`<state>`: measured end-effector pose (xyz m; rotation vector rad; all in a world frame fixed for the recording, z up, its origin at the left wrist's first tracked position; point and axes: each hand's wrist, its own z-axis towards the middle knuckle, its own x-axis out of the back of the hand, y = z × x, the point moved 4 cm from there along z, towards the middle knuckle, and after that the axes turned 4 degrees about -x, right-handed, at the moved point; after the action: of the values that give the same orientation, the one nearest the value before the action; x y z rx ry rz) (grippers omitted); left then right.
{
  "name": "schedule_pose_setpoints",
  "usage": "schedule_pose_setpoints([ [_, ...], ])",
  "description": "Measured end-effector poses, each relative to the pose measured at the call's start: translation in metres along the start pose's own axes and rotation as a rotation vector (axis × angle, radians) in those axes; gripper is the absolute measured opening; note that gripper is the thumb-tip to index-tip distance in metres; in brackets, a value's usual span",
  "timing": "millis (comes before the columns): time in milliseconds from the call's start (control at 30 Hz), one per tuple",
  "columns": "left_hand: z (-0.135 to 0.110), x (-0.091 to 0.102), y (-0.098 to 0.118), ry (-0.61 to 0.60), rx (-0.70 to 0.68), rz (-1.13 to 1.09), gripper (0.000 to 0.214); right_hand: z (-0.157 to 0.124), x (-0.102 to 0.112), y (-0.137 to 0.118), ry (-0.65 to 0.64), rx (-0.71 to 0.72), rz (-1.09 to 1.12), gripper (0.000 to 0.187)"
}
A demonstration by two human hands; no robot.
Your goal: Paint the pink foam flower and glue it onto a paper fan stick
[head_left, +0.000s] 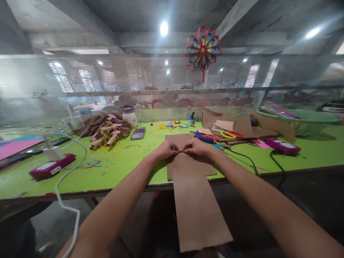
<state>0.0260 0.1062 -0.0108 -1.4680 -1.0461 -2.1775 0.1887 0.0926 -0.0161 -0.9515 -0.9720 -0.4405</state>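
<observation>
A long strip of brown kraft paper (199,211) lies over another brown sheet (172,139) on the green table and hangs down past the front edge. At the strip's far end, my left hand (168,149) pinches the paper edge between thumb and fingers. Close beside it, my right hand (196,147) pinches the same edge, where a narrow fold or roll seems to run between the fingertips. Just beyond my right hand lies a blue-handled tool (203,136), its front partly hidden.
Scissors with red and yellow handles (231,134) rest by stacked brown paper (242,123). Paper rolls with yellow string (110,134) lie left. Purple power strips (52,166) with cables sit on both sides. A green basket (309,123) stands right; a perforated screen (150,79) rises behind.
</observation>
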Motion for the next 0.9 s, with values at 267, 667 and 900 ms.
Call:
schedule_pose_setpoints([
  [267, 0.005, -0.007, 0.005, 0.054, -0.102, 0.063, 0.023, 0.003, -0.006, -0.010, 0.103, 0.102, -0.161, 0.013],
  [667, 0.004, -0.005, 0.006, -0.004, -0.082, 0.058, 0.022, 0.001, 0.002, -0.007, -0.076, 0.084, -0.248, 0.013],
  [900, 0.002, -0.002, 0.007, -0.102, -0.093, 0.111, 0.037, 0.001, 0.007, -0.010, -0.182, 0.127, -0.302, 0.018],
])
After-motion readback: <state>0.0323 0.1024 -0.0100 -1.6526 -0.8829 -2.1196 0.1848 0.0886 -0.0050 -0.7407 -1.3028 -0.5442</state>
